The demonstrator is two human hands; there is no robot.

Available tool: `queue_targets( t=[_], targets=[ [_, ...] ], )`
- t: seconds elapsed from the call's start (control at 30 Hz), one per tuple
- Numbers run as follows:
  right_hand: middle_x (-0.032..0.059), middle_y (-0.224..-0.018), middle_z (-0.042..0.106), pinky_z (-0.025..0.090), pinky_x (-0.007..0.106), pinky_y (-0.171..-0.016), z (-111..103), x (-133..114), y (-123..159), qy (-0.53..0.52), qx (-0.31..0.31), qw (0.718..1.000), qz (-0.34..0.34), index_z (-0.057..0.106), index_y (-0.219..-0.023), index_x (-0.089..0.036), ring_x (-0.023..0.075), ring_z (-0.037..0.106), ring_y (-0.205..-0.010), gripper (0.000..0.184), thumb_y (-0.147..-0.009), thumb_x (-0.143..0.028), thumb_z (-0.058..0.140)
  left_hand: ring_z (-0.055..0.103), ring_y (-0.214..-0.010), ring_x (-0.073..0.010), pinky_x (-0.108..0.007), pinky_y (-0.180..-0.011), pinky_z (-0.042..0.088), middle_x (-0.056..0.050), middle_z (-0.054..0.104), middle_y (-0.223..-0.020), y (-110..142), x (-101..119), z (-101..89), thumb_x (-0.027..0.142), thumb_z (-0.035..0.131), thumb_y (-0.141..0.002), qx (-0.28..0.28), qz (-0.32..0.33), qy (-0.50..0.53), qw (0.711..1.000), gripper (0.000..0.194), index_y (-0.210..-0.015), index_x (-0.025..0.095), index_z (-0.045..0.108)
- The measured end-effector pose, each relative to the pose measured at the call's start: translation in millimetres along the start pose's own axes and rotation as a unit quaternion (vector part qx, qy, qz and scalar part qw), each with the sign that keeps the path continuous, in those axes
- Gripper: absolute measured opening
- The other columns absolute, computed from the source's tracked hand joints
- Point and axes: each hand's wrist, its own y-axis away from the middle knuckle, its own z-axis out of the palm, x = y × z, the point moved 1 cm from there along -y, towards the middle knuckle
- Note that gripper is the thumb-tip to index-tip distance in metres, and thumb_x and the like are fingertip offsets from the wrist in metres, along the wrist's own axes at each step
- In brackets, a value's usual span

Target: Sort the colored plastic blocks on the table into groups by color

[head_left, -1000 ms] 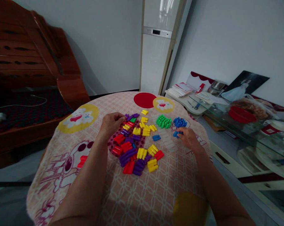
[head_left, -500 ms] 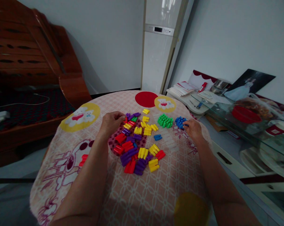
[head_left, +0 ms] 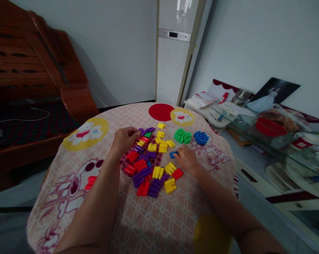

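From where I stand, the right hand (head_left: pixel 185 158) has left the blue cluster (head_left: pixel 201 137) where it was half a second ago and come in toward the middle of the table, to the lone blue building piece (head_left: pixel 173 154). Its fingers are bent nearly together at the right end of that piece, which lies on the patterned tablecloth (head_left: pixel 154 215) where it lay before; I can't tell whether they have a firm hold on it. The blue cluster, partly covered by the fingers earlier, now sits uncovered just right of the green cluster (head_left: pixel 182 135). The left hand (head_left: pixel 124 139) has stayed put at the pile's far left edge, thumb and fingers drawn together near the purple pieces (head_left: pixel 148 130); whether anything is pinched there I can't make out. The yellow pieces (head_left: pixel 163 147) and red pieces (head_left: pixel 132 156) lie scattered between and below the hands, unchanged.
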Motion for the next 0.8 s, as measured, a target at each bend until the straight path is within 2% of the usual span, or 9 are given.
queue_targets(
  t=[0.1, 0.2, 0.27, 0.33, 0.43, 0.53, 0.6, 0.67, 0.8],
  targets=[
    [0.0107, -0.097, 0.069, 0.045, 0.032, -0.081, 4.5, -6.6, -1.0, -0.064, 0.021, 0.998, 0.016, 0.068, -0.092, -0.017, 0.0217, 0.061, -0.091, 0.013, -0.088, -0.028, 0.064, 0.061, -0.049, -0.0152, -0.023, -0.048, 0.046, -0.003, 0.067, -0.060, 0.3, 1.5, 0.7, 0.042, 0.066, -0.070, -0.005, -0.007, 0.006, 1.000, 0.027, -0.076, 0.016, 0.069],
    [0.0045, -0.085, 0.071, 0.046, 0.028, -0.072, 5.6, -8.9, -3.0, -0.182, 0.028, 0.982, 0.037, 0.066, -0.091, -0.018, 0.0177, 0.063, -0.078, 0.011, -0.080, -0.021, 0.068, 0.060, -0.048, -0.0148, -0.023, -0.047, 0.045, -0.002, 0.067, -0.059, 0.8, 3.4, 1.4, 0.040, 0.065, -0.070, -0.014, -0.009, -0.001, 1.000, 0.025, -0.075, 0.016, 0.069],
    [0.0014, -0.077, 0.070, 0.045, 0.025, -0.066, 2.7, -5.4, -4.3, -0.258, 0.051, 0.964, 0.050, 0.066, -0.086, -0.019, 0.0157, 0.063, -0.070, 0.008, -0.079, -0.020, 0.066, 0.059, -0.048, -0.0144, -0.022, -0.046, 0.044, -0.002, 0.067, -0.058, 1.1, 4.6, 1.3, 0.039, 0.065, -0.070, -0.013, -0.006, -0.008, 1.000, 0.024, -0.074, 0.016, 0.069],
    [0.0006, -0.072, 0.070, 0.045, 0.024, -0.062, -6.3, 7.3, -5.0, -0.291, 0.097, 0.949, 0.075, 0.067, -0.082, -0.019, 0.0153, 0.063, -0.065, 0.007, -0.078, -0.023, 0.063, 0.060, -0.049, -0.0145, -0.022, -0.046, 0.044, -0.002, 0.067, -0.059, 1.5, 5.5, 0.6, 0.039, 0.065, -0.070, -0.006, -0.006, -0.007, 1.000, 0.023, -0.073, 0.016, 0.069],
    [0.0030, -0.067, 0.070, 0.046, 0.026, -0.062, -30.5, 45.1, -4.3, -0.238, 0.182, 0.940, 0.163, 0.070, -0.079, -0.017, 0.0172, 0.063, -0.061, 0.014, -0.075, -0.027, 0.061, 0.062, -0.051, -0.0158, -0.023, -0.048, 0.047, -0.002, 0.067, -0.059, 2.2, 6.5, -1.1, 0.037, 0.065, -0.069, -0.001, -0.010, 0.007, 1.000, 0.022, -0.074, 0.016, 0.069],
    [0.0093, -0.073, 0.073, 0.047, 0.030, -0.069, -54.7, 90.0, -1.0, -0.104, 0.240, 0.925, 0.276, 0.074, -0.078, -0.015, 0.0220, 0.066, -0.070, 0.020, -0.073, -0.025, 0.057, 0.064, -0.052, -0.0163, -0.024, -0.050, 0.050, -0.002, 0.067, -0.060, 2.9, 7.3, -2.2, 0.036, 0.065, -0.069, 0.001, -0.012, 0.013, 1.000, 0.021, -0.075, 0.016, 0.069],
    [0.0140, -0.081, 0.075, 0.047, 0.033, -0.073, -63.2, 113.3, 0.9, -0.022, 0.234, 0.913, 0.333, 0.076, -0.081, -0.013, 0.0257, 0.068, -0.078, 0.024, -0.074, -0.024, 0.056, 0.064, -0.052, -0.0162, -0.023, -0.050, 0.050, -0.002, 0.067, -0.059, 2.9, 7.6, -2.0, 0.035, 0.065, -0.069, 0.000, -0.011, 0.009, 1.000, 0.020, -0.075, 0.016, 0.069],
    [0.0169, -0.086, 0.075, 0.047, 0.034, -0.075, -64.5, 127.9, 1.1, 0.028, 0.205, 0.909, 0.362, 0.077, -0.085, -0.012, 0.0285, 0.068, -0.084, 0.027, -0.075, -0.023, 0.054, 0.064, -0.052, -0.0157, -0.022, -0.048, 0.048, -0.002, 0.067, -0.059, 2.7, 7.6, -1.3, 0.035, 0.065, -0.070, -0.003, -0.010, 0.004, 1.000, 0.019, -0.073, 0.016, 0.069],
    [0.0193, -0.089, 0.075, 0.047, 0.035, -0.075, -56.8, 136.8, -5.1, 0.055, 0.152, 0.913, 0.374, 0.079, -0.088, -0.011, 0.0305, 0.069, -0.086, 0.030, -0.077, -0.022, 0.053, 0.063, -0.051, -0.0150, -0.022, -0.048, 0.048, -0.003, 0.068, -0.061, 2.4, 7.0, 0.1, 0.035, 0.065, -0.070, -0.008, -0.012, 0.012, 1.000, 0.019, -0.072, 0.016, 0.069]
  ],
)
